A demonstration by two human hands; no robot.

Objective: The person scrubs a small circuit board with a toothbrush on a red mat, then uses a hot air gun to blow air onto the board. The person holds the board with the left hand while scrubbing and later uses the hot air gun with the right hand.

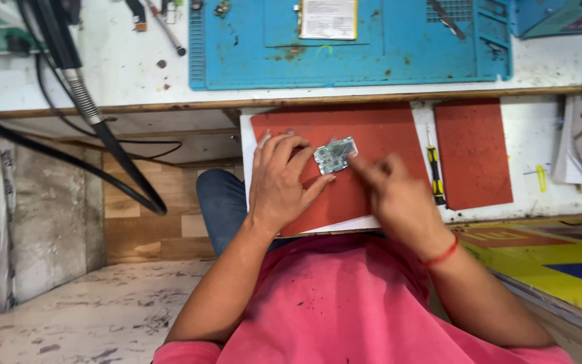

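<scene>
A small circuit board [335,155] is held flat on a red mat [372,135] at the front of the bench [129,67], seen from above by the head camera. The left hand [281,182] is laid over the mat with its fingers curled, the fingertips pressed against the board's left and lower edges, apparently so that it is steadied and kept from sliding. The right hand [399,199] is blurred; its fingers are brought to the board's right edge, but whether they are pinched on the board or on some small tool cannot be told. A red thread is worn at the right wrist. The mat is placed on a white sheet that overhangs the bench edge above a knee in blue jeans, so the work is kept close to the body. A second red mat [473,152] lies just to the right, and a screwdriver [434,172] with a yellow-and-black handle is set in the gap between the two, within easy reach of the right hand. Farther back, a blue work mat [351,61] is spread on the bench, with a white rectangular part resting at its far edge. Black cables [102,135] are hung down past the bench at the left.
</scene>
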